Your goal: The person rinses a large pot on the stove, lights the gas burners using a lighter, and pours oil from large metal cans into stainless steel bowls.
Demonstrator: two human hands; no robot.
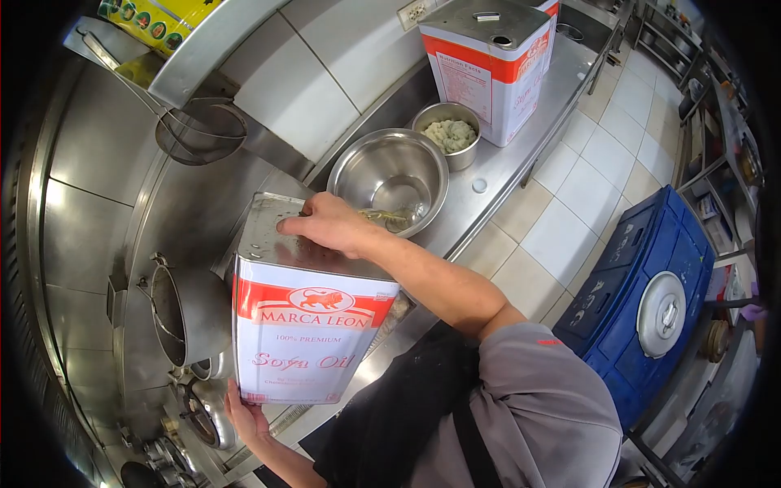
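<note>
A large square tin of soya oil point(309, 333), white and red with a lion label, leans in front of me beside a steel bowl point(348, 163). My right hand point(329, 224) is closed on the tin's metal top; whatever handle lies under the fingers is hidden. Low down, my left hand point(246, 415) grips the tin's bottom corner, its fingertips partly behind the tin. In the bowl a little clear liquid shows, with a yellowish streak near the rim closest to my right wrist. The tin's spout is not visible.
A steel pot of pale, lumpy food point(451, 137) stands behind the bowl, near another oil tin point(480, 81) on the steel counter point(521, 154). A strainer point(199, 132) hangs at upper left, above a deep pot point(191, 313). A blue bin point(626, 252) is across the floor.
</note>
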